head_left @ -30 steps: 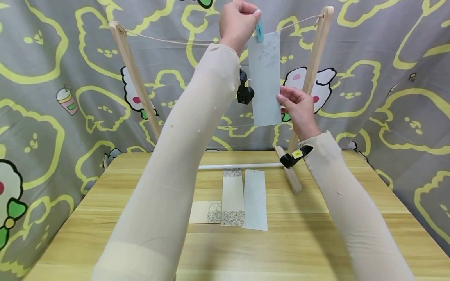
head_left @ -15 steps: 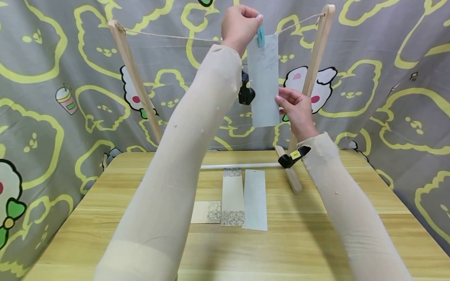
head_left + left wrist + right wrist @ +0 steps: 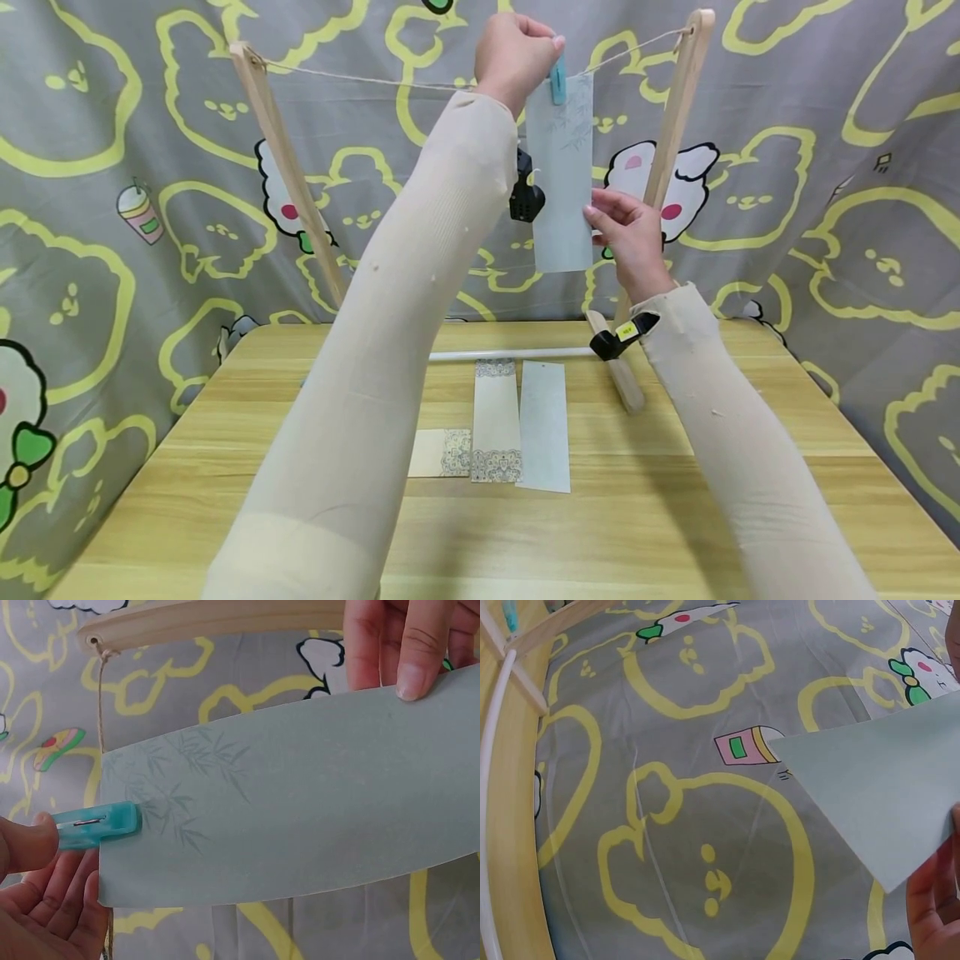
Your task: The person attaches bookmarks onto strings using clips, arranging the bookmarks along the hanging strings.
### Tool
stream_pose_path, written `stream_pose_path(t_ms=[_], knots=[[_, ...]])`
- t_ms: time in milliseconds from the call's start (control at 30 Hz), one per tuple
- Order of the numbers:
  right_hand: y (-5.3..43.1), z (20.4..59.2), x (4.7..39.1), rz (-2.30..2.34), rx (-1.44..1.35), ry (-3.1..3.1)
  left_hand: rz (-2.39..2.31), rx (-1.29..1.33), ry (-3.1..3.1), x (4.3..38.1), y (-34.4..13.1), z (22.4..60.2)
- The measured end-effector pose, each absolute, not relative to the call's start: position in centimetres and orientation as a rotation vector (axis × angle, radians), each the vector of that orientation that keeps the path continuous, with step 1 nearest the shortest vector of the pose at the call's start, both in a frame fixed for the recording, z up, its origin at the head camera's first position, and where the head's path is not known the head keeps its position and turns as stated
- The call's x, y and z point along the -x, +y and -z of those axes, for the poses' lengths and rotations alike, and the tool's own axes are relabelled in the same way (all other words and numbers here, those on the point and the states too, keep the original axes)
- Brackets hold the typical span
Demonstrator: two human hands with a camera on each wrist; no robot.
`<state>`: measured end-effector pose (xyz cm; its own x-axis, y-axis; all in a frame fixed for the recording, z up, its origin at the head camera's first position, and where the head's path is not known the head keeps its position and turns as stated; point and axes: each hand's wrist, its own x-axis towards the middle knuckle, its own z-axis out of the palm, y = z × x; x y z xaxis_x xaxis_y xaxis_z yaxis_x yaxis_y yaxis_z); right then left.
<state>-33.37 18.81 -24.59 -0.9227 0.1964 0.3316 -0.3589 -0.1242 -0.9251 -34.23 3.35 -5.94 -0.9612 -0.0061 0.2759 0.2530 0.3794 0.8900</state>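
Observation:
A pale blue-grey paper card [image 3: 562, 183] with a bamboo-leaf print hangs upright at the cord [image 3: 360, 79]. My left hand [image 3: 516, 60] pinches a teal clothespin [image 3: 558, 83] between thumb and fingers. The clothespin's tip lies over the card's top edge, as the left wrist view shows, and the cord [image 3: 101, 705] runs down to that same edge. My right hand [image 3: 633, 237] pinches the card's right side, below its middle, with the thumb on the near face. In the right wrist view, the card's lower corner [image 3: 877, 787] is in sight and the right hand is partly cut off.
Two wooden posts [image 3: 288, 167] carry the cord, joined low by a white rod [image 3: 517, 354]. A wooden foot [image 3: 624, 379] stands on the table at right. Flat on the table lie a lace-patterned cream card [image 3: 496, 417], a plain pale card [image 3: 544, 425] and another cream card [image 3: 438, 452].
My left hand and the clothespin have come down a little and slightly right. The card and my right hand have shifted slightly left. Both grips stay the same.

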Motion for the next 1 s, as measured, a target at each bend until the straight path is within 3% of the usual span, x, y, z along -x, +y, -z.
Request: stream_pose_path(t_ms=[1000], knots=[[18.9,25.3,33.9,-2.128,-0.212,-1.824,1.571,0.304,-2.417,34.7,1.6,7.0]])
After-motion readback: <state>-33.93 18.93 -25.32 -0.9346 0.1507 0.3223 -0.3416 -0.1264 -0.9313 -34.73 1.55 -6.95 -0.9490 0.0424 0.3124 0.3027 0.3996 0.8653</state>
